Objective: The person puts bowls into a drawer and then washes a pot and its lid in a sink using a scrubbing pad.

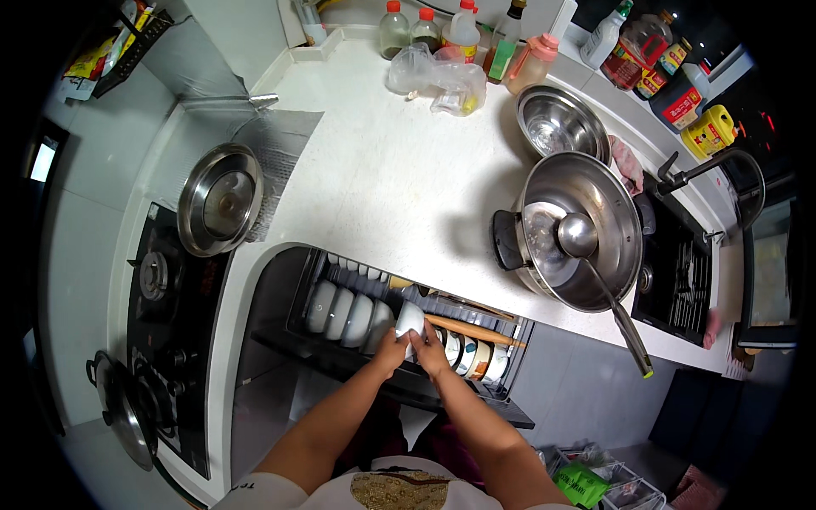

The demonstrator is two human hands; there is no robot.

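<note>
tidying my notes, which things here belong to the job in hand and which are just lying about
Seemingly part of the job:
left hand and right hand
white bowl they hold
open drawer beneath

Apparently just lying about:
steel pot on the counter
ladle in it
plastic bag

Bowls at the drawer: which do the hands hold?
The middle white bowl, between left hand and right hand; the white row to its left and patterned bowls to its right are ungripped.

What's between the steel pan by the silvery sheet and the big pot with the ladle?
In the head view: a strip of silvery sheet beside the pan, then bare white countertop up to the black handle of the pot.
</note>
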